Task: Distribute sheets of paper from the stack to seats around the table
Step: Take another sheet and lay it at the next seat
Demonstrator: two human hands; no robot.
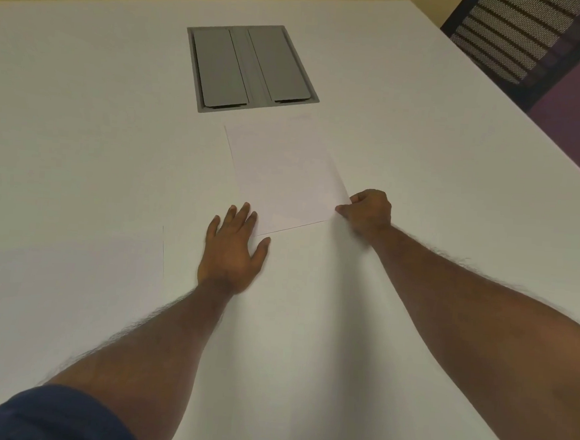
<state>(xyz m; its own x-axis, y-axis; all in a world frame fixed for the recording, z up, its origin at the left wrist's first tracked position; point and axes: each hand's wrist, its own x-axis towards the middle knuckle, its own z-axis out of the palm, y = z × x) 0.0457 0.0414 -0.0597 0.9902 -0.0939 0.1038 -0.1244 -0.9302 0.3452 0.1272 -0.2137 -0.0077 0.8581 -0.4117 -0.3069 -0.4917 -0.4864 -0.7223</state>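
A stack of white paper (285, 174) lies on the white table (83, 119), just in front of the grey cable hatch. My right hand (368, 210) pinches the near right corner of the top sheet between thumb and fingers. My left hand (233, 250) lies flat on the table with its fingers spread, the fingertips resting on the stack's near left corner. Another single white sheet (72, 273) lies flat on the table to the left of my left arm; only its right edge shows as a thin line.
A grey metal cable hatch (253, 67) with two closed flaps is set into the table beyond the stack. A dark chair with a mesh back (514, 39) stands at the far right corner. The table's right edge runs diagonally beside a purple floor.
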